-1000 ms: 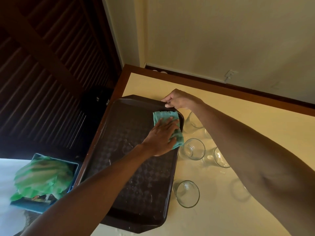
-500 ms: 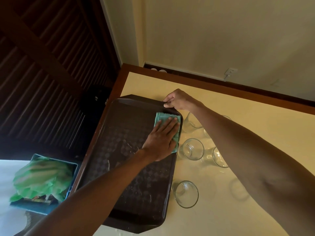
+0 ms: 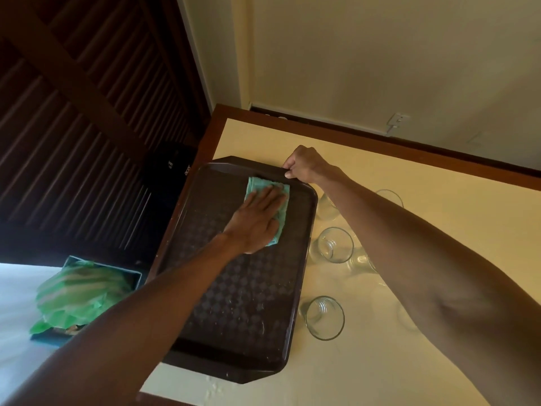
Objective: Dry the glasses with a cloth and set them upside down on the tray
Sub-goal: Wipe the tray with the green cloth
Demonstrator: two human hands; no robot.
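Pressing flat w/ straight fingers, L hand is laid on green cloth at far end of brown tray; far rim is gripped by R hand; glasses are stood upright on table just beside tray.

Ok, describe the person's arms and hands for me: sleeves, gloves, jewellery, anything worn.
Nothing worn shows. The left hand and right hand are gloveless, with no watch or bracelet at either wrist, and no sleeve shows as far up as the frame reaches. No ring shows on the left hand; the right hand shows too little to tell.
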